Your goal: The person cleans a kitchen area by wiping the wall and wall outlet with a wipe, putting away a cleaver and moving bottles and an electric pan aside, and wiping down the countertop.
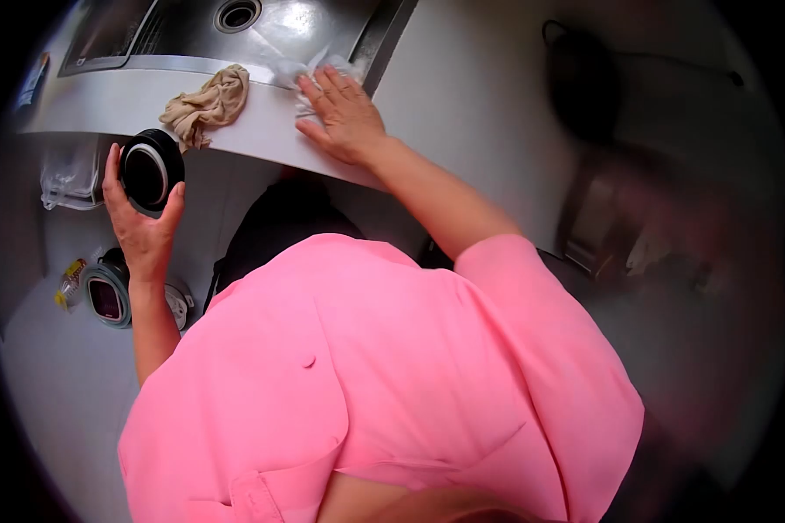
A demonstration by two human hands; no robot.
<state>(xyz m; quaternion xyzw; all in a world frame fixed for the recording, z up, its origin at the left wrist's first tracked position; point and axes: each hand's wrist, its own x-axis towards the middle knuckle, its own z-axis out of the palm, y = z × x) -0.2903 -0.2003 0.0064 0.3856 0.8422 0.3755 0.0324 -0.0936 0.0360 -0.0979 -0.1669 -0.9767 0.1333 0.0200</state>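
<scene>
My left hand [139, 231] is closed around a round black object [145, 179] with a silver ring on its face, perhaps a lid or container. It is held up in front of the counter's front edge. My right hand [344, 118] lies flat with fingers spread on a crumpled white, partly see-through sheet [310, 78]; whether it is tissue or plastic I cannot tell. That sheet rests on the counter's rim beside the sink [292, 39]. Between both hands, a wrinkled beige cloth [209, 103] lies on the white counter edge [266, 131].
A sink drain [237, 15] shows at the top. The white countertop [462, 105] extends right, with a blurred dark object [584, 83] and cord on it. Lower left are a clear plastic bin [70, 179], a rounded appliance [106, 296] and a yellow-labelled bottle [70, 286].
</scene>
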